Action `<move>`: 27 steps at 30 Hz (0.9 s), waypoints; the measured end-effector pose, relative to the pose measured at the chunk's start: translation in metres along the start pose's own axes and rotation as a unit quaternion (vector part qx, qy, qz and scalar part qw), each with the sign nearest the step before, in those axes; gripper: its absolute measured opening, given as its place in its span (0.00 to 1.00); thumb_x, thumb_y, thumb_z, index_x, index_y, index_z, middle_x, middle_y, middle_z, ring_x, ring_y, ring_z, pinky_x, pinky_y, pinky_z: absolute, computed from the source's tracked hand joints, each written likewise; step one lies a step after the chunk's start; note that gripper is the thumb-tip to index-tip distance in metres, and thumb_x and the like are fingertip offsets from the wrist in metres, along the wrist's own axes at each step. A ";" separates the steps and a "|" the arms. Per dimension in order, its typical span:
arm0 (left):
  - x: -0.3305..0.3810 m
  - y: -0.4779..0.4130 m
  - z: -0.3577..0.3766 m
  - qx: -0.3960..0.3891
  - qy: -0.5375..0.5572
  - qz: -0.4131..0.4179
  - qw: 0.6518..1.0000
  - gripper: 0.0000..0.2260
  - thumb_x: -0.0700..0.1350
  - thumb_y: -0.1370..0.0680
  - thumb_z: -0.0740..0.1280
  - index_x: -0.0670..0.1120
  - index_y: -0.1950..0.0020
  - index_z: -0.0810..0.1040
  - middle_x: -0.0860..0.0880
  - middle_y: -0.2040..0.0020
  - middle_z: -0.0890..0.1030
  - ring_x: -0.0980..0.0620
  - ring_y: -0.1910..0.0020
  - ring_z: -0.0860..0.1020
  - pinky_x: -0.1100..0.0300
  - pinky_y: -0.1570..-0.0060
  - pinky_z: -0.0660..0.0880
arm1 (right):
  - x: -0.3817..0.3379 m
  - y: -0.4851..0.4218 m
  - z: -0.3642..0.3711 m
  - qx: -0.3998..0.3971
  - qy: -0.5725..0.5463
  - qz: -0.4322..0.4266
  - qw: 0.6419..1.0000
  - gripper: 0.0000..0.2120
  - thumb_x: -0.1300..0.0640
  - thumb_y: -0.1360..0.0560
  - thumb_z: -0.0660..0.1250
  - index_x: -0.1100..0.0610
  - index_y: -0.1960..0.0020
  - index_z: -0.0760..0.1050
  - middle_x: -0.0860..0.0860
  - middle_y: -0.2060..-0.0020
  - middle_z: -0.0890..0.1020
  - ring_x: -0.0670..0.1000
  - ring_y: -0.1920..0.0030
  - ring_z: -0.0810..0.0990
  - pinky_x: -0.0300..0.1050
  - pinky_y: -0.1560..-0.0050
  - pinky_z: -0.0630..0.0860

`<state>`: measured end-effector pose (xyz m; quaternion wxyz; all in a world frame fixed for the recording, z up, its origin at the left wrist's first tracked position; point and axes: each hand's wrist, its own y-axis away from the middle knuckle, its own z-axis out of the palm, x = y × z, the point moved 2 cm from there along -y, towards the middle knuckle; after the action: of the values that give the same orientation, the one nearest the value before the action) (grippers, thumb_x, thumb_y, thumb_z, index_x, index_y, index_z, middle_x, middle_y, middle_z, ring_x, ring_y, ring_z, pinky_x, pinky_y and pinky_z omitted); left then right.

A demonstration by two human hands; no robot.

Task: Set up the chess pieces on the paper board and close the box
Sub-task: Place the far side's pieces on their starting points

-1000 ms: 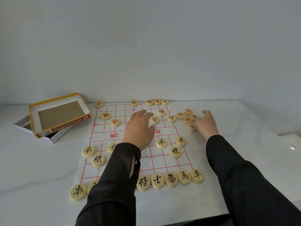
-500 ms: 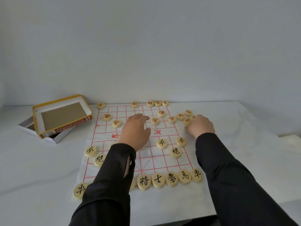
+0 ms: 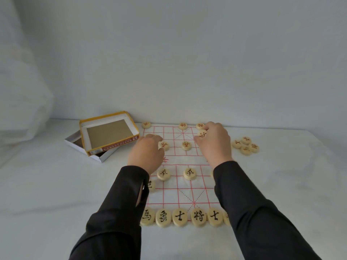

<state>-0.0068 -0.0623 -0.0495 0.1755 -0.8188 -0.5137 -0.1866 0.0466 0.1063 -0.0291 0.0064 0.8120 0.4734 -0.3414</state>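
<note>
The chess pieces (image 3: 179,216) are flat, round discs of pale wood, with black characters in the near row and red ones farther off. They lie on the paper board (image 3: 170,196), a thin white sheet ruled with a red grid, spread on the pale table (image 3: 56,184). Four loose discs (image 3: 246,146) cluster just off its right edge. The right hand (image 3: 214,145) pinches a red-marked disc (image 3: 202,133) at its fingertips. The left hand (image 3: 148,154) curls knuckles-up over the board; I cannot tell whether it holds anything. The yellow-rimmed cardboard lid (image 3: 109,133) lies askew on the white box base (image 3: 74,142), whose contents are hidden.
</note>
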 end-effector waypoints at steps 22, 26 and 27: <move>-0.075 0.012 -0.047 -0.006 -0.188 -0.137 0.972 0.19 0.44 0.22 0.55 0.49 0.31 0.67 0.50 0.23 0.50 0.41 0.25 0.42 0.33 0.31 0.45 | -0.092 -0.023 0.097 -0.191 0.008 -0.030 0.981 0.09 0.47 0.34 0.75 0.52 0.60 0.81 0.49 0.53 0.83 0.53 0.45 0.76 0.52 0.43 0.75; -0.078 0.013 -0.052 0.015 -0.178 -0.159 0.971 0.18 0.43 0.23 0.55 0.47 0.34 0.69 0.48 0.24 0.52 0.41 0.25 0.43 0.34 0.31 0.47 | -0.097 -0.020 0.122 -0.191 0.099 -0.057 0.975 0.15 0.42 0.31 0.71 0.52 0.52 0.83 0.50 0.50 0.81 0.54 0.43 0.74 0.52 0.43 0.74; -0.078 0.012 -0.052 0.016 -0.173 -0.156 0.972 0.18 0.44 0.23 0.55 0.47 0.33 0.69 0.48 0.24 0.52 0.41 0.25 0.44 0.35 0.31 0.48 | -0.096 -0.018 0.125 -0.184 0.110 -0.058 0.975 0.16 0.43 0.30 0.70 0.54 0.50 0.81 0.50 0.48 0.80 0.54 0.41 0.72 0.52 0.41 0.72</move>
<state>-0.0337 -0.1524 -0.0432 0.0664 -0.7456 -0.6605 -0.0590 -0.0670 0.0011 -0.0656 0.0839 0.8009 0.5719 -0.1565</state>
